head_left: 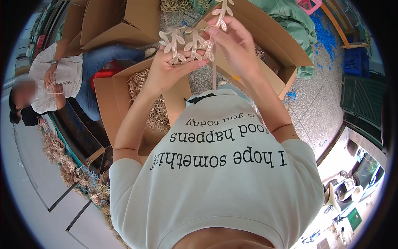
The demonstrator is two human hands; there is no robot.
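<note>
A pale beige-pink leaf-shaped trim lies in several side-by-side loops across the fingers of my left hand. The left thumb presses along the lower edge of these loops. My right hand pinches the same trim between thumb and fingers, just right of the loops. From that pinch one length runs up past the top edge of the view. A thin plain strip hangs down below the hands toward my lap.
An open cardboard box with a heap of beige trim stands left of my lap. Another box is at the right, beside green sheeting. Blue scraps litter the floor. A seated person handles a similar strip at the left.
</note>
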